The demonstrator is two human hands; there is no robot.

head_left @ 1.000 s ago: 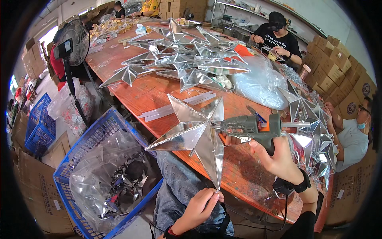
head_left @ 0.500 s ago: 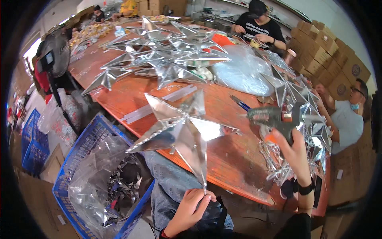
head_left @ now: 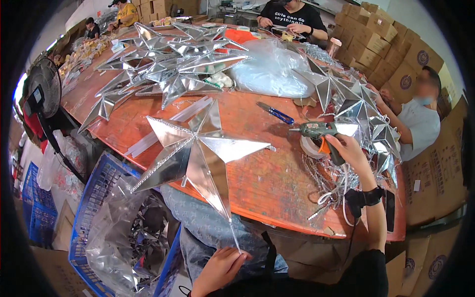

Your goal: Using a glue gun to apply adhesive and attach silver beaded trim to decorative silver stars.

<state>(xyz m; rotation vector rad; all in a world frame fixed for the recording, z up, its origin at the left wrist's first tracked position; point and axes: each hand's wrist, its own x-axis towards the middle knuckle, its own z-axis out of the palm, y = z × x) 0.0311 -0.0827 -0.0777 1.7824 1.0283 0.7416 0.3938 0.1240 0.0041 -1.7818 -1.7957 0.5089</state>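
Observation:
A large silver mirrored star [head_left: 205, 166] rests at the table's near edge, one point jutting over my lap. Sparkling beaded trim runs along some of its ridges. From that lower point a loose end of beaded trim [head_left: 234, 237] stretches down, and my left hand [head_left: 221, 270] pinches it. Over the right side of the table, my right hand [head_left: 349, 151] is wrapped around the handle of a dark green glue gun [head_left: 319, 129] with an orange trigger. Its nozzle points left, just above a white roll [head_left: 310, 146] and a tangle of silver beaded trim [head_left: 321, 180].
Blue-handled scissors [head_left: 275, 113] and clear glue sticks [head_left: 170, 126] lie on the table [head_left: 277, 198]. Silver stars [head_left: 168, 64] pile up behind, beside a plastic bag [head_left: 272, 69]. A blue crate [head_left: 91, 218] stands at left near a fan [head_left: 44, 89]. Other people work around the table.
The glue gun has come down close to the table beside the white roll. My left hand is farther from the star's lower tip, with trim now stretched between. The view has shifted.

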